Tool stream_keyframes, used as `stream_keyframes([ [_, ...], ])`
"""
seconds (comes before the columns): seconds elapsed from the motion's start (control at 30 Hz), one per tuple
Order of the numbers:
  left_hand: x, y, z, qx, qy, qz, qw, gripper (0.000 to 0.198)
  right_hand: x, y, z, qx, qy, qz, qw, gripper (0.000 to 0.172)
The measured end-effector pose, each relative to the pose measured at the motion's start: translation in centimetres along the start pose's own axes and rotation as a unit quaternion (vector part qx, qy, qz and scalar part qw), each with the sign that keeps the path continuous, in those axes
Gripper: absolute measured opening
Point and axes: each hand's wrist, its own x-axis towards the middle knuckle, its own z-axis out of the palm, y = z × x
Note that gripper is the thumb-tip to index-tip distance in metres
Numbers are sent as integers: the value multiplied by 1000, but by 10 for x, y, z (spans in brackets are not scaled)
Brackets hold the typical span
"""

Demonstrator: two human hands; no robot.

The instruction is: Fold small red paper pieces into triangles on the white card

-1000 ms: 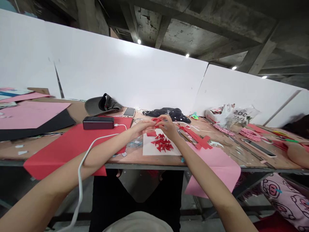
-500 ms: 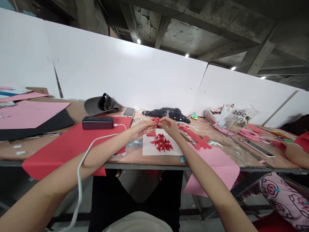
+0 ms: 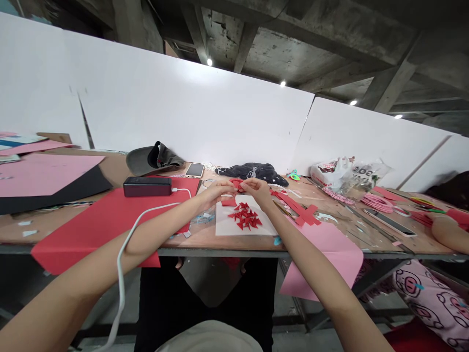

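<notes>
Between my two hands is a red paper ring (image 3: 237, 183), raised above the far edge of a white sheet (image 3: 224, 226). My left hand (image 3: 219, 190) pinches its left side, and my right hand (image 3: 258, 189) grips its right side; the fingers partly cover it. Just below, several small folded red paper pieces (image 3: 247, 218) lie heaped on the white sheet. A small red paper rectangle (image 3: 229, 201) rests near the sheet's upper left, under my left hand. Crossed red paper strips (image 3: 301, 211) lie to the right of my right forearm.
A black power bank (image 3: 147, 187) with a white cable (image 3: 136, 226) sits on red paper (image 3: 98, 220); the cable runs across my left forearm. Pink paper (image 3: 330, 254) hangs over the table edge. A cap (image 3: 154, 159), dark cloth (image 3: 256, 172) and phone (image 3: 390, 223) lie around. Another person's arm (image 3: 449, 234) is at right.
Both hands stay almost in place on the red ring, with only slight finger movement. The other person's arm at the right has shifted a little. The view has moved slightly.
</notes>
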Motion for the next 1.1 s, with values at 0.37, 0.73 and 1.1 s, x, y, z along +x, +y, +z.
stream_keyframes([
  [0.37, 1, 2, 1, 159, -4, 47, 986, 26, 0, -4, 0, -3, -27, 17, 999, 22],
  [0.73, -2, 6, 7, 218, 20, 94, 971, 28, 0, 0, 1, -42, -15, 4, 999, 25],
  [1.1, -1, -1, -1, 157, 9, 52, 986, 20, -1, -6, 0, 5, 33, 33, 999, 27],
])
